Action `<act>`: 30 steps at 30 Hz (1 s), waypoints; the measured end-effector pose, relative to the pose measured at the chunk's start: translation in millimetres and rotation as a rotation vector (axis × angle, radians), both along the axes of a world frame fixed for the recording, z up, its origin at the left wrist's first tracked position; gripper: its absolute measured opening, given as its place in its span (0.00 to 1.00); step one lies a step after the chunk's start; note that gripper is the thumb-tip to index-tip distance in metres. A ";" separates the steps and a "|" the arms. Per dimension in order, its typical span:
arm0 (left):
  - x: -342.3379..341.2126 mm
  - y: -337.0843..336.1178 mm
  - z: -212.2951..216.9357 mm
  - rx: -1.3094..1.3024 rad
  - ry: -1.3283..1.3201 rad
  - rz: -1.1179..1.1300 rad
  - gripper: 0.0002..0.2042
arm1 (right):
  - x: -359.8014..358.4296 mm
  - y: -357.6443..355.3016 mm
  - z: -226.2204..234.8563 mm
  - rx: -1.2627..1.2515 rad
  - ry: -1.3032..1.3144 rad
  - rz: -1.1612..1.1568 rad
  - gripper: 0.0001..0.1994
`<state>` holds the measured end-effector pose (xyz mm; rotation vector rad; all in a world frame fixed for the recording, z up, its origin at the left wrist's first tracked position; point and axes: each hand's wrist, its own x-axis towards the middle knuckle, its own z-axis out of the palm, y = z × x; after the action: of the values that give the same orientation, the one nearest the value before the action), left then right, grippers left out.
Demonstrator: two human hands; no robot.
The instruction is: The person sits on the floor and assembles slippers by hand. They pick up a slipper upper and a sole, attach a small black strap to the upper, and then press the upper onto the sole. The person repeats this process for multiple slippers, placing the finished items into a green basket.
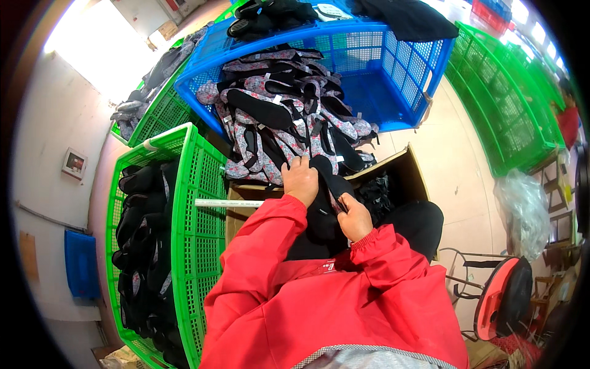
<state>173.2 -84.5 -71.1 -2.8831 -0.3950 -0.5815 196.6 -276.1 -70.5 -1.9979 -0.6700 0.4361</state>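
Thumb and fingers of the right hand (355, 220) were pinched together on the edge of what looked like a soft black slipper (326, 175), where a sliver of patterned lining showed by the thumb. The left hand (300, 182) lay at the slipper's other side, its fingers bent and pointing away from the body, perhaps to steady it; whether they gripped or merely pressed could not be told. The slipper was thus between the two hands, over the lap, probably so that both could work on it in clear sight. Just beyond the left fingertips, floral slippers (258, 109) with black soles were heaped in a blue mesh crate (384, 98), close enough, it seemed, to spare any long reach. A cardboard box (410, 161) stood near the knees, with crumpled black plastic (376, 192) inside. To the left, a green mesh crate (208, 258) kept black slippers (142, 227) packed together within its high walls, and a white rod (228, 203) ran from its side toward the left sleeve. A black garment (402, 17) hung over the blue crate's far rim, the rim presumably serving as a rack.
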 end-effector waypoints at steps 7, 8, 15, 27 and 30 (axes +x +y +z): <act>18.3 11.0 -10.3 -0.109 0.430 0.130 0.12 | -3.1 1.5 -2.3 -0.004 0.015 0.021 0.14; 20.2 12.4 -8.7 -0.132 0.465 0.100 0.12 | -1.6 0.2 -2.6 0.002 0.029 0.020 0.14; 1.1 47.3 -45.4 -0.365 0.320 -0.234 0.12 | -6.0 0.0 -6.2 0.013 0.126 0.022 0.12; -83.7 -5.7 16.6 -0.989 -0.440 -0.106 0.09 | -5.1 -24.6 -23.9 0.431 0.584 -0.113 0.06; -92.1 -1.8 12.2 -1.234 -0.726 0.067 0.22 | 1.4 -45.1 -29.7 0.438 0.712 -0.048 0.09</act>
<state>81.1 -86.3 -58.9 -3.5201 -1.3341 -1.9412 198.0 -321.3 -100.2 -1.3115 -0.2334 0.8353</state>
